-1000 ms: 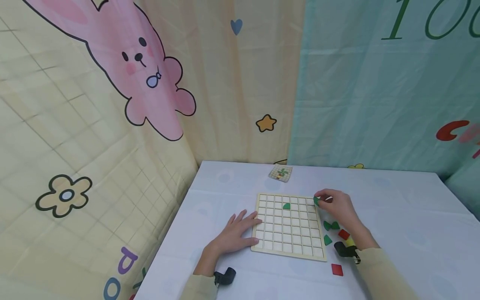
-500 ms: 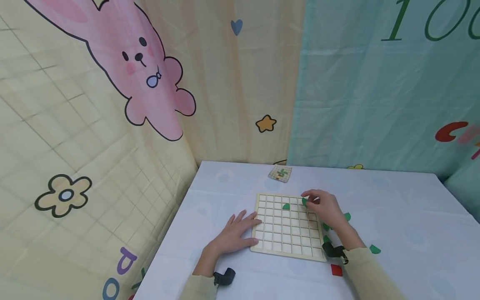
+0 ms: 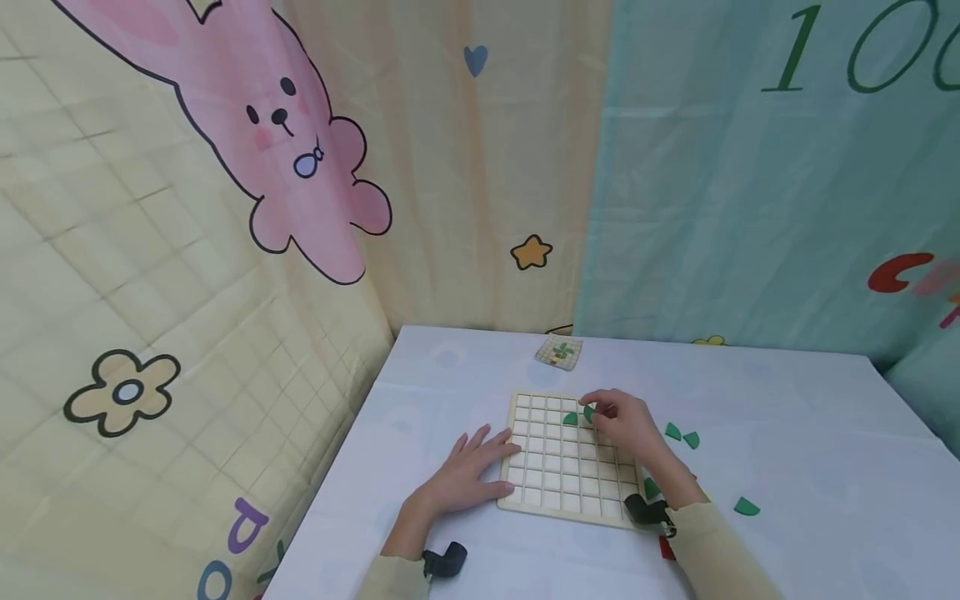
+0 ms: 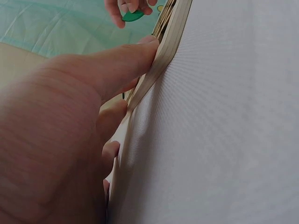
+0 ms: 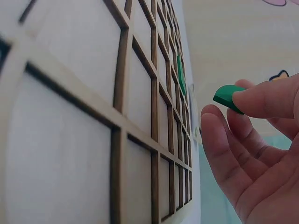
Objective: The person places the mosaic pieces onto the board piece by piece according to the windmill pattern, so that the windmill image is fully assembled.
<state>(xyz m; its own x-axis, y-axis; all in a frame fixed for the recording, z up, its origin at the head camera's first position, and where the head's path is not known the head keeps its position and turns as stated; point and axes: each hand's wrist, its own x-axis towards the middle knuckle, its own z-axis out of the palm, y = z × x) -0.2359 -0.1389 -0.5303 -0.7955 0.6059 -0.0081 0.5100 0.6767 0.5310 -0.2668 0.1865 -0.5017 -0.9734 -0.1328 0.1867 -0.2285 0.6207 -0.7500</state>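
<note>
Nearest to me, two pale sleeves (image 3: 393, 577) reached in from the near side of the grid board (image 3: 552, 482), each wrist carrying a small black camera (image 3: 445, 560). A red piece (image 3: 666, 547) lay just off the board's near right corner, partly covered by the right sleeve. One loose green piece (image 3: 746, 507) was well out to the right of that corner, and another green piece (image 3: 651, 488) sat close by the board's right edge; I couldn't tell whether it touched. The left hand (image 3: 465, 481) rested on the board's left edge, its fingers straight and spread, thumb on the rim. Two more green pieces (image 3: 682, 436) lay near each other to the right of the board's far half. Over that far half, the right hand (image 3: 628, 425) pinched a round-edged green piece (image 5: 228, 96) between thumb and fingers, clear of the grid. Just left of it, a placed green piece (image 3: 570, 419) lay on the board; how snugly it sat in its cell, I couldn't see. Beyond the board's far edge was a small patterned card (image 3: 559, 352) on the white table (image 3: 420, 400), and behind everything hung cloth printed with a pink rabbit (image 3: 300, 150).
</note>
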